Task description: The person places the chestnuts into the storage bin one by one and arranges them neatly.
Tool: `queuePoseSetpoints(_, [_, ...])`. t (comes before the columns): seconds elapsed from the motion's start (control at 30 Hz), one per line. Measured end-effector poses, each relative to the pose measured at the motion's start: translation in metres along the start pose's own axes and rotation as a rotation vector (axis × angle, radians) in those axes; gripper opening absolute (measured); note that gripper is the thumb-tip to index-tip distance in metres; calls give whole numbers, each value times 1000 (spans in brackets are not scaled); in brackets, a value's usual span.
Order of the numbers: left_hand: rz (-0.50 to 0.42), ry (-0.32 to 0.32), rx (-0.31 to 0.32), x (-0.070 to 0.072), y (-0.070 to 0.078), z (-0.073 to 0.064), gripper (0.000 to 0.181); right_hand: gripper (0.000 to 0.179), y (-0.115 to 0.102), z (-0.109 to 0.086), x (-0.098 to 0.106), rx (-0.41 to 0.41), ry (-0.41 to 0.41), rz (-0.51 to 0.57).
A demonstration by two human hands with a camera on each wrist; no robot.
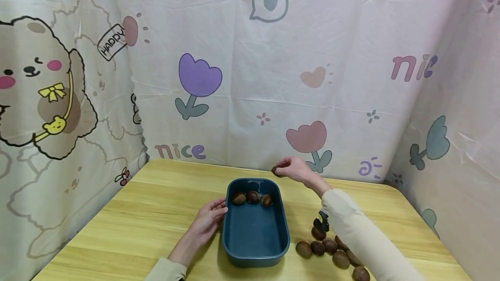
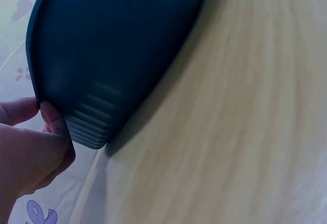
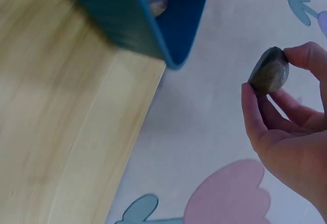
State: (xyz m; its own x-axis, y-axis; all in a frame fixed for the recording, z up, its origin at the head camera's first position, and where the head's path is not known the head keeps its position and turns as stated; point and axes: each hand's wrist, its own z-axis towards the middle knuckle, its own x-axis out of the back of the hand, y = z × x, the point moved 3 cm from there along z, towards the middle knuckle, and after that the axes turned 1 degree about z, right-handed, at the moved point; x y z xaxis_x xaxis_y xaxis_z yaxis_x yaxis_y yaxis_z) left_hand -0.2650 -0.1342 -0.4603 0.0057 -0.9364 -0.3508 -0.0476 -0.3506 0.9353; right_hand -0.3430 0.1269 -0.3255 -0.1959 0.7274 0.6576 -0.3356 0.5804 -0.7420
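Note:
A deep blue rectangular bin [image 1: 255, 237] stands on the table. Three brown chestnuts [image 1: 253, 197] lie in a row near its far end. At the bin's left side my left hand [image 1: 207, 222] holds the rim between thumb and fingers, as the left wrist view also shows at the wall [image 2: 112, 45]. My right hand [image 1: 294, 169] is raised beyond the bin's far right corner, pinching one chestnut [image 3: 271, 71] between thumb and fingertips. That chestnut is apart from the bin.
Several more chestnuts [image 1: 341, 259] lie on the wooden table [image 1: 168, 190] to the right of the bin, some partly hidden by my right sleeve [image 1: 367, 233]. A printed cloth [image 1: 265, 68] hangs behind the table and along both sides.

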Motion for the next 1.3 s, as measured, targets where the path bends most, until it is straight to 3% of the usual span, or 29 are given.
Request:
queuePoseSetpoints(0.17, [8,-1,9,1,-1,1,41,31,-10,12,-16,-41,25,27])
queuePoseSetpoints(0.57, [-6,3,12,0,-1,1,42,20,-23,26,-61,-22,-20,52])
queuePoseSetpoints(1.03, [-6,-22,13,1,1,0,44,32,-18,29,-96,21,-52,124])
queuePoseSetpoints(1.3, [5,-7,28,1,1,1,42,31,-10,27,-111,-44,-77,124])
